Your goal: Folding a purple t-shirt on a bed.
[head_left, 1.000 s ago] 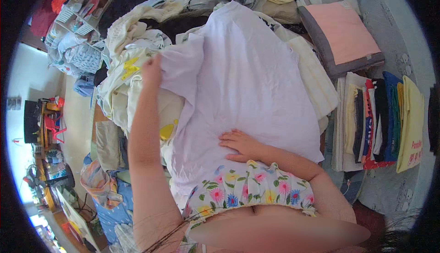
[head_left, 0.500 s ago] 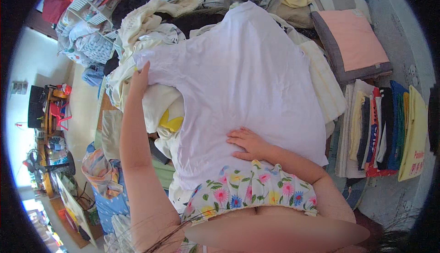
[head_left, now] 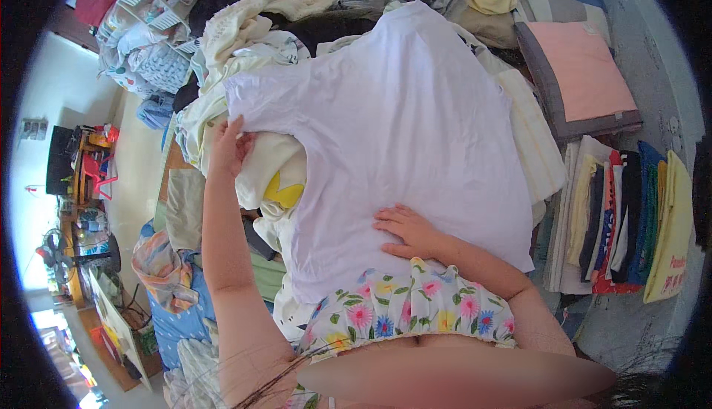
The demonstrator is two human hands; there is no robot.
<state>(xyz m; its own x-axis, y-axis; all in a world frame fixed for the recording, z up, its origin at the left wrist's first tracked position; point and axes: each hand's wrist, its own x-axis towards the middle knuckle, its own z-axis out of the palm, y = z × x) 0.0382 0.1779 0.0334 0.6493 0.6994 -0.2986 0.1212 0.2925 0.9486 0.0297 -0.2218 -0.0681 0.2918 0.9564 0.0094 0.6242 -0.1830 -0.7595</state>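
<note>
White shirt (head_left: 408,127), sleeve edge right at the left hand (head_left: 231,146), loosely curled there, can't tell whether actually pinching cloth. Right hand (head_left: 408,232) palm-down with fingers a bit spread, just resting on the lower part. Spread wide over a messy clothes pile (head_left: 271,160), bottom hem right by a floral top (head_left: 404,301). Off past the right edge: folded clothes row (head_left: 593,220), then bare grey surface (head_left: 654,86), decent room there.

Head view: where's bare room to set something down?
Grey surface, right of the pink blanket; pale floor, between red stool and beige cloth. Crowded: heaped clothes left of and above the white shirt, folded clothes to its right.
</note>
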